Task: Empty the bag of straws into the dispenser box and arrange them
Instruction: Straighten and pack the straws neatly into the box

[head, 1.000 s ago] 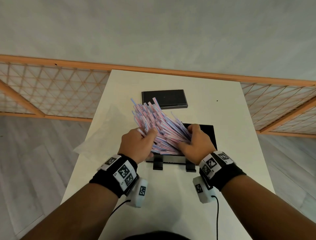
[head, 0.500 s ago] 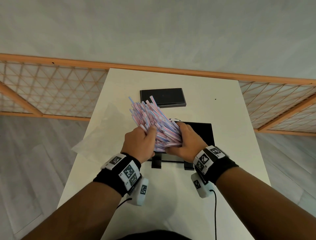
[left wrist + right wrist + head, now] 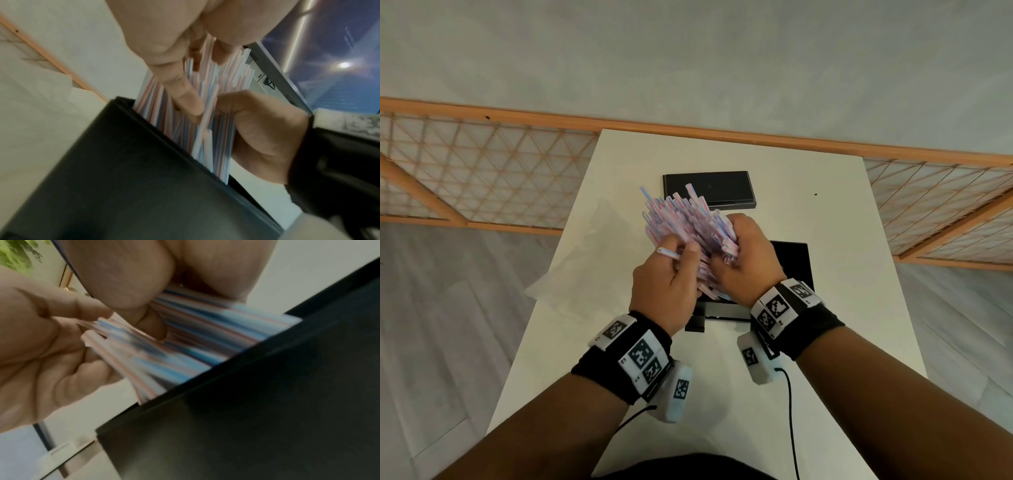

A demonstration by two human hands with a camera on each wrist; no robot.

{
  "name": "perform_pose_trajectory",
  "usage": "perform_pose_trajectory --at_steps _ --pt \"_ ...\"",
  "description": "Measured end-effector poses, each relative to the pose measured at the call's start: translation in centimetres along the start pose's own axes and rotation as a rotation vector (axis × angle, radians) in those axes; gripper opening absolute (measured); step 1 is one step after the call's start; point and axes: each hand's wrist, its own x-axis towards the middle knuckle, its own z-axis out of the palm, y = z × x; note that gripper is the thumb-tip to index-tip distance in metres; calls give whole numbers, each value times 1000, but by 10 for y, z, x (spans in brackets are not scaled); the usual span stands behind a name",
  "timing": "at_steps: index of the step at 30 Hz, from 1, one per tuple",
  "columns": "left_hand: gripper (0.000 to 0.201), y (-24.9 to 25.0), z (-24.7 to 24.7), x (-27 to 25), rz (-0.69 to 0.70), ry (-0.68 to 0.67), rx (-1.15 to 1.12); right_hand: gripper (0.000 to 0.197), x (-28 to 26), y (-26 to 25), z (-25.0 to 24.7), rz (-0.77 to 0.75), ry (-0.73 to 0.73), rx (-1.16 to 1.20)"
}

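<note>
Currently straws (image 3: 685,226) are gripped as one bundle by curled left hand (image 3: 666,284) and right hand (image 3: 748,260), lower ends inside dispenser box (image 3: 791,263); lid (image 3: 709,188) at 12 o'clock on surface (image 3: 825,240).

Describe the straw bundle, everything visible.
The straw bundle is a thick sheaf of thin white straws striped pink and blue, looking like paper or plastic. It leans away to the left, tops fanned unevenly, lower ends inside the black dispenser box. The left hand and the right hand grip it from either side.
</note>
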Motion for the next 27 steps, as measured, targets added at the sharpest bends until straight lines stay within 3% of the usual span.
perform_pose_trajectory --at_steps 4,6,7,9,11,13,17,21,27 --pt "33 -14 -12 0 106 81 47 65 -3 16 -12 23 36 -176" --pt "51 -22 -23 4 125 172 81 70 -10 25 -27 63 147 -213" --pt "65 -25 -28 8 59 189 90 65 -15 28 -34 132 165 -210" --pt "82 -24 -35 14 -209 77 72 56 -24 33 -42 315 23 -254" --pt "70 -17 -31 14 -432 -158 58 55 -33 40 -39 353 -221 -342" --pt "57 -15 -23 9 -408 -233 77 51 -38 43 -31 300 -364 -345" --pt "51 -16 -11 7 -212 -148 148 43 -33 41 -26 176 -486 -323" --pt "61 -9 -8 10 -239 -214 161 51 -26 42 -24 173 -607 -428" --pt "45 5 0 11 -295 -304 159 61 -22 36 -10 174 -688 -443"
